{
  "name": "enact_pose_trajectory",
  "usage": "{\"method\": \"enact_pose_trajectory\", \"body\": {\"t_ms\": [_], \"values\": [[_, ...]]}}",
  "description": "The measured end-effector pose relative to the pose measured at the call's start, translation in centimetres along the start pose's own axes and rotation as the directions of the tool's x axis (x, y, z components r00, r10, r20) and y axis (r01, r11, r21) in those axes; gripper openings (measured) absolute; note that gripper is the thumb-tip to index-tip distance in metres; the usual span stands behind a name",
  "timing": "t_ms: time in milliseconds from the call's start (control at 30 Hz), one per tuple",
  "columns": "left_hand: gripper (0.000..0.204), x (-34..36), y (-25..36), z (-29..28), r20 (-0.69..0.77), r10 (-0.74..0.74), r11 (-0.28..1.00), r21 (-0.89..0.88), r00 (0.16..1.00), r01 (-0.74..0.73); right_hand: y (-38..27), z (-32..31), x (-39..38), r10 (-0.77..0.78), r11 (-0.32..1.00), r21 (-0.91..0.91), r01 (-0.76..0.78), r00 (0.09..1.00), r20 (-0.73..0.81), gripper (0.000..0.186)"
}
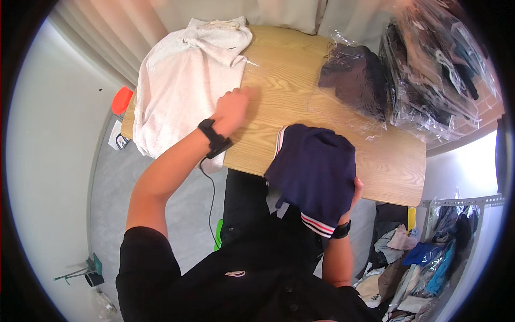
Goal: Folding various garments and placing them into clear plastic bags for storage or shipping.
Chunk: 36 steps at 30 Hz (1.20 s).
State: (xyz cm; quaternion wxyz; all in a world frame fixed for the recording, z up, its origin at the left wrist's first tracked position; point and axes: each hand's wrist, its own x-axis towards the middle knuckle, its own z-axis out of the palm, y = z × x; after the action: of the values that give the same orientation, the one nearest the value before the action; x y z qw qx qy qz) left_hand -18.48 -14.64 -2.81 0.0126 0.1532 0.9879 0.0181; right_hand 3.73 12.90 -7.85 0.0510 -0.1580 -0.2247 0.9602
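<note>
A navy garment (pixel 314 166) with white-and-red striped trim is bunched up over the table's near edge, in front of my body. My right hand (pixel 357 192) grips it from its right side, most of the fingers hidden behind the cloth. My left hand (pixel 233 110) is over the tabletop with its fingers curled in, a little blurred, and nothing shows in it. Right beside that hand lies a cream garment (pixel 182 91), spread over the left part of the wooden table (pixel 284 75) and hanging over the near edge.
Clear-bagged dark clothing (pixel 354 80) lies at the back right, beside a tall pile of bagged garments (pixel 429 75). A metal rack (pixel 461 203) and heaped clothes (pixel 407 263) are at the lower right. Beyond the table's left edge is a red object (pixel 122 100). A cable (pixel 213 188) hangs from my left wrist.
</note>
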Motion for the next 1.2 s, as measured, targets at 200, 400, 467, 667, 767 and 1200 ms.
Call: {"method": "enact_pose_trajectory", "body": {"t_ms": [200,400,467,667,767,1200], "values": [[0.018,-1.9,-1.5,-1.7,-0.342,0.083,0.924,-0.326,0.936,-0.201,0.4,-0.5,-0.5,0.033,0.976,0.204,-0.072,0.982,0.188,0.064],[0.014,-4.2,0.2,-4.6,-0.184,0.041,0.722,-0.674,0.982,-0.156,-0.5,1.6,-2.7,0.045,0.969,0.211,-0.127,0.935,0.352,0.078],[0.015,-4.3,0.2,-4.8,-0.122,0.075,0.650,-0.747,0.990,-0.141,-0.5,2.6,-3.3,0.048,0.969,0.212,-0.128,0.937,0.347,0.081],[0.012,-6.1,3.6,-8.4,0.042,0.164,0.578,-0.814,0.986,-0.062,0.7,2.8,-3.3,0.127,0.948,0.217,-0.233,0.902,0.412,0.087],[0.011,-6.9,5.3,-10.5,0.034,0.183,0.544,-0.836,0.983,-0.072,1.7,2.1,-2.0,0.244,0.886,0.239,-0.397,0.837,0.490,0.073],[0.014,-10.3,9.7,-13.3,-0.254,0.466,0.602,-0.611,0.848,-0.514,2.9,10.1,-2.0,0.747,0.664,-0.334,-0.670,0.568,0.346,0.047]]}}
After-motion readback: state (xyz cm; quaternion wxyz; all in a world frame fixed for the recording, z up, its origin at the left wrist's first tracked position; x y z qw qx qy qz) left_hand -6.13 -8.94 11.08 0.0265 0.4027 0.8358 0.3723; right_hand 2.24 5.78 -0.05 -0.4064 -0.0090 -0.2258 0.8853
